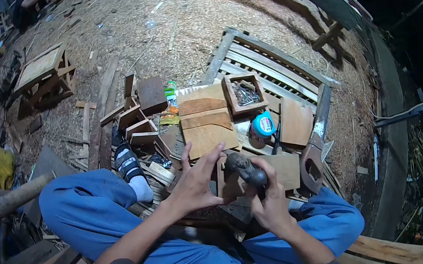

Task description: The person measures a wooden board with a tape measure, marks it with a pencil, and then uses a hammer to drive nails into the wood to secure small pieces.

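Observation:
My right hand (270, 203) is wrapped round a hammer (251, 173), its dark metal head raised over a small wooden board (284, 170) in front of my lap. At the board's left end, my left hand (196, 181) grips the wood between thumb and fingers. The hammer and my right hand hide part of this piece, so its full shape cannot be made out. Just beyond lie flat wooden pieces (209, 139). An open wooden box (245, 93) of nails stands behind them, and a round turquoise container (263, 124) is nearer me.
A slatted wooden frame (286, 43) lies under several of these things. Joined wood pieces (139, 125) stand at the left by my sandalled foot (130, 169). A saw (312, 167) lies near my right knee. Farther off are a small wooden stool (43, 75) and another person (28, 7).

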Tool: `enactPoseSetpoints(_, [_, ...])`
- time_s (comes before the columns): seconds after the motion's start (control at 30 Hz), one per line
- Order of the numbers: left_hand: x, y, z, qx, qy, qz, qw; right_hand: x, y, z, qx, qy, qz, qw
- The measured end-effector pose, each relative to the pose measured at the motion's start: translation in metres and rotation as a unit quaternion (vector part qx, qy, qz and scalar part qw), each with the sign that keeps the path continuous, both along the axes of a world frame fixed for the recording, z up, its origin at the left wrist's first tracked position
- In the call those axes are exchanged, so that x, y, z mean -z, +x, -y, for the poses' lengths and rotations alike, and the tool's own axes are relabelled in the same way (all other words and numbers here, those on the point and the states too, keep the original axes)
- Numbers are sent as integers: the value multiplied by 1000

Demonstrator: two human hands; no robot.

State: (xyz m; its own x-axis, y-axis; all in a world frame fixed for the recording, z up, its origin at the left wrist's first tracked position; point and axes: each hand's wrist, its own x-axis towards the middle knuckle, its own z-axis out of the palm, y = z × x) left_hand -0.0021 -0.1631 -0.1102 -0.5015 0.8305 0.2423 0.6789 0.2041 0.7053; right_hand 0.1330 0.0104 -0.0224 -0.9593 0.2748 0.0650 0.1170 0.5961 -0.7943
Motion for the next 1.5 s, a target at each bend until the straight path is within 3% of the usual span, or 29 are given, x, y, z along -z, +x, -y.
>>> enactPoseSetpoints(0.03, [-1, 0, -2, 6, 1, -5, 1000, 0, -2, -3, 10, -35, 11, 999])
enactPoseSetpoints(0.17, [0, 2, -1, -10, -8, 25, 1000, -3, -5, -5, -20, 6, -6, 1000])
enactPoseSetpoints(0.23, [2, 3, 0, -22, -29, -63, 997, -10, -5, -5, 14, -30, 10, 999])
enactPoseSetpoints(0.3, [-4, 5, 1, -23, -38, -52, 998, -20, -2, -4, 34, -62, 22, 997])
enactPoseSetpoints(0.37, [-6, 7, 0, -32, -47, -37, 998, -23, 3, -5, 34, 23, -83, 996])
enactPoseSetpoints(0.43, [-6, 7, 0, -34, -32, -16, 999, -18, 9, -6, 37, -33, -103, 993])
enactPoseSetpoints(0.5, [-5, 7, -1, -38, -32, -13, 999, -14, 11, -8, 9, 71, -227, 971])
enactPoseSetpoints(0.53, [-5, 6, -1, -42, -31, -14, 999, -1, 11, -7, -10, 69, -227, 971])
enactPoseSetpoints(0.57, [-6, 5, -2, -42, -31, -15, 999, -5, 7, -4, -29, 40, -122, 991])
enactPoseSetpoints(0.63, [-5, 3, -1, -44, -41, -54, 997, 18, 4, 0, -23, -39, -15, 999])
enactPoseSetpoints(0.67, [-5, 3, -2, -53, -34, -53, 997, 10, 1, 5, -22, -14, 1, 1000])
enactPoseSetpoints(0.83, [-7, 4, -3, -48, -23, -41, 998, -2, -6, 3, -9, -52, -9, 999])
enactPoseSetpoints(0.97, [-4, 6, -2, -48, -23, -27, 998, -9, 4, -3, 3, 8, -49, 999])
enactPoseSetpoints(1.07, [-3, 7, -3, -46, -27, -29, 998, -6, 13, -2, 13, 31, -207, 978])
enactPoseSetpoints(1.17, [-8, 4, -4, -39, -10, -4, 999, 4, 11, -1, -38, 6, -121, 992])
enactPoseSetpoints(1.2, [-3, 3, -4, -37, -29, -32, 998, 5, 7, 0, -28, -27, 8, 999])
enactPoseSetpoints(1.33, [-9, 3, -5, -33, -42, -35, 998, 8, 5, 1, -15, -26, -37, 999])
enactPoseSetpoints(1.4, [-12, 3, -3, -26, -48, -36, 998, 3, 5, -4, 10, -100, -4, 995])
enactPoseSetpoints(1.5, [-10, 3, -2, -21, -37, -40, 998, -2, 1, -12, 45, -49, -51, 996])
